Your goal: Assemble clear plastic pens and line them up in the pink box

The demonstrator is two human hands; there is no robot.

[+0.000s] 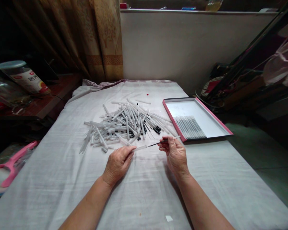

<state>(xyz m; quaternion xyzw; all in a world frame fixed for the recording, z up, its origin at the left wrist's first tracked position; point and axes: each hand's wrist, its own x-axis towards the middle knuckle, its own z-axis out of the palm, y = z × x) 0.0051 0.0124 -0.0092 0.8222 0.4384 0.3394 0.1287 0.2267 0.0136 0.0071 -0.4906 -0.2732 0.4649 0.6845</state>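
My left hand (119, 163) pinches a translucent pen barrel (141, 148), its free end pointing right. Between thumb and fingers, my right hand (174, 154) grips a thin pen refill (156, 143) with a dark ink section and a pale tail. The refill's tip is at the barrel's open end; whether it is inside I cannot tell. Just beyond both hands lies a loose pile of pen barrels (127, 119), with small black caps (156, 129) among them. To the right, a shallow pink-edged box (206, 111) holds a row of pens (189, 126).
A red cap (147, 94) lies behind the pile, and a paper scrap (169, 218) near the front edge. At the left are pink scissors (13, 164) and a side table (55, 95) with a lidded jar (26, 76). A wall (158, 48) stands behind.
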